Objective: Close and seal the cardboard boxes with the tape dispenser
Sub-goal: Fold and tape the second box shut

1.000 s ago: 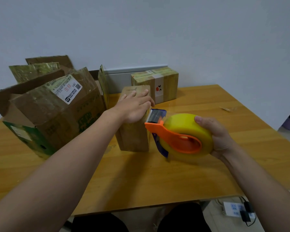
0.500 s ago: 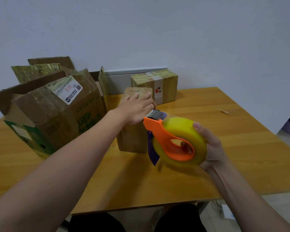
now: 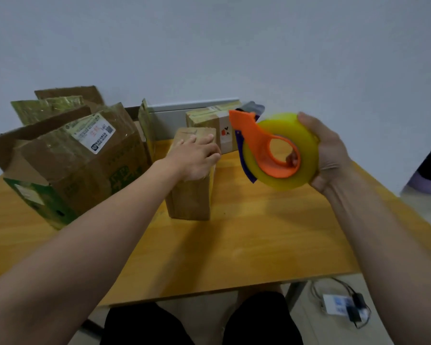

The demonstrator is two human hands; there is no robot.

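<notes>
While your flat left hand (image 3: 194, 158) steadies the likely-light centre box (image 3: 188, 197), your right hand (image 3: 331, 155) clasps the rigid tape dispenser (image 3: 264, 145).

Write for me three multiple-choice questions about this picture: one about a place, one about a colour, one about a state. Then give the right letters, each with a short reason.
1. Where does the left hand rest?
A. on the table
B. on top of the small brown box
C. on the floor

2. What colour is the frame of the tape dispenser?
A. orange
B. white
C. black

3. In what state is the large box on the left?
A. taped shut
B. flattened
C. open, flaps up

Answers:
1 B: it lies flat on the box top.
2 A: the frame, held up by the right hand, is plainly orange.
3 C: its flaps stand up, unsealed.
</notes>
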